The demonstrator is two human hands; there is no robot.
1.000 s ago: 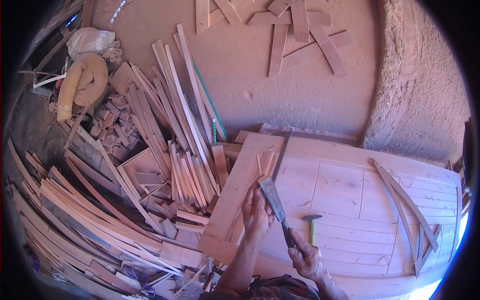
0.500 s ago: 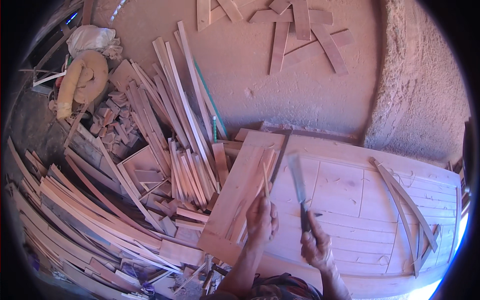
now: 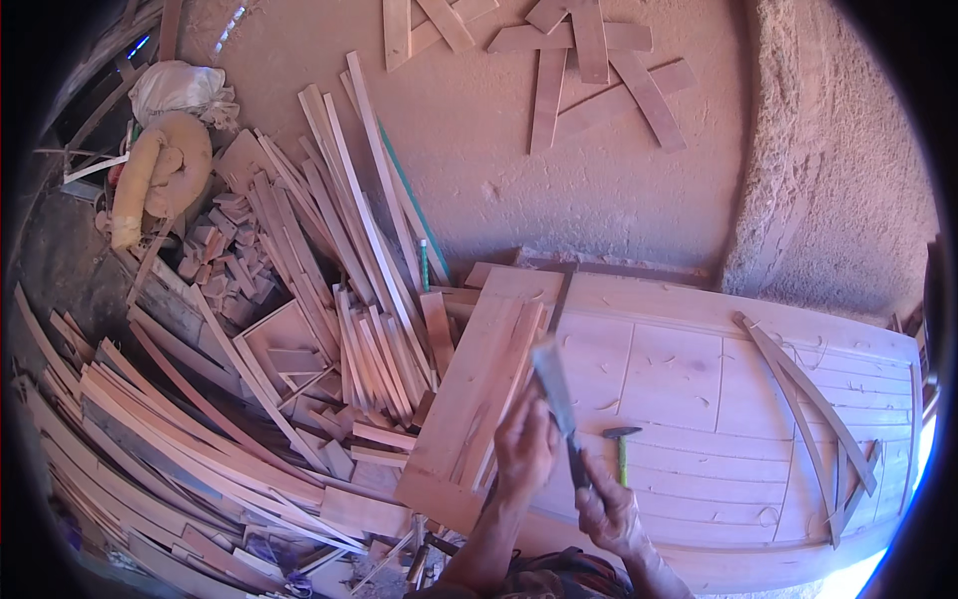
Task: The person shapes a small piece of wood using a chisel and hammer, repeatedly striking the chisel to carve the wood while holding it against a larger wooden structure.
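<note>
My right hand (image 3: 609, 514) grips the dark handle of a broad-bladed knife (image 3: 556, 387), its metal blade slanting up and to the left. Just left of the blade, my left hand (image 3: 526, 454) is closed. It holds a thin wooden stick, now mostly hidden by the blade and my fingers. Both hands are above a pale wooden door (image 3: 679, 374) lying flat, with curled shavings scattered over it. A hammer with a green handle (image 3: 623, 459) rests on the door, just beyond my right hand.
Thin wooden strips (image 3: 798, 399) lie crossed on the door's right part. Boards (image 3: 499, 359) lie at its left end. Long strips (image 3: 190, 419) and offcuts (image 3: 235, 255) pile up on the left, near a coiled yellowish hose (image 3: 165, 170). A rough wall (image 3: 828, 170) rises at the far right.
My right hand has brought the knife left and down, its blade now overlapping my left hand and the stick. The hammer, mostly hidden before, has come into sight.
</note>
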